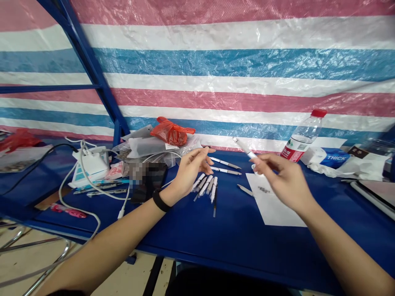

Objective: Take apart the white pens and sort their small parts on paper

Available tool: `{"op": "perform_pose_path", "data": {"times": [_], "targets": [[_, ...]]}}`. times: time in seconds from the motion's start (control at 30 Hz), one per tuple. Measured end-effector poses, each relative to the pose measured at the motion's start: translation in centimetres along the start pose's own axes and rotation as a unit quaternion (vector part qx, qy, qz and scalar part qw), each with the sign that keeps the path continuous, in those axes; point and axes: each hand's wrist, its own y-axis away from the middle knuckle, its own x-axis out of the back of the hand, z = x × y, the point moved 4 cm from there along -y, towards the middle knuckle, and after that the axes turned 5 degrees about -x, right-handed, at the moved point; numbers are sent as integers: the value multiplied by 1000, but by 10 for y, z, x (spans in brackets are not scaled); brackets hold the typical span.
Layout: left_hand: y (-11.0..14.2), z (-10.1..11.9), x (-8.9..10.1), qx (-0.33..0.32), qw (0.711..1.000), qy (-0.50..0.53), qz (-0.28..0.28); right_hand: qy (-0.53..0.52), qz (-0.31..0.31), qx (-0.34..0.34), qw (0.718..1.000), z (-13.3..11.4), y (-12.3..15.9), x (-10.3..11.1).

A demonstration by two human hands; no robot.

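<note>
So the right hand (282,181) has a white pen barrel (244,148) pinched in its fingertips, up over the blue table (234,238). Left hand (189,170) is kinda curled beside the pen parts (205,186), can't tell if it's gripping anything.

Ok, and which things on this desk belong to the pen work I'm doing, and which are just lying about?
Likely part of the job:
White pen piece in your right hand
Cluster of pen parts
Paper sheet bearing small parts

Apparently just lying about:
Red-capped bottle
Red plastic bag
"THICK" pack
</note>
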Motion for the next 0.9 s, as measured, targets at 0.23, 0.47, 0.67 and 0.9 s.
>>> {"op": "perform_pose_path", "data": {"times": [0.23, 0.47, 0.67, 0.9], "targets": [[0, 2, 6, 3, 760, -639, -119, 242, -139, 78, 957, 10, -46, -32], [12, 1, 1, 78, 680, -710, -165, 281, -210, 49, 935, 24, -67, -79], [11, -4, 7, 85, 686, -692, -205, 256, -199, 26, 946, 30, -65, -49], [9, -4, 13, 77, 709, -660, -237, 166, -181, 34, 969, 38, -35, -6]]}}
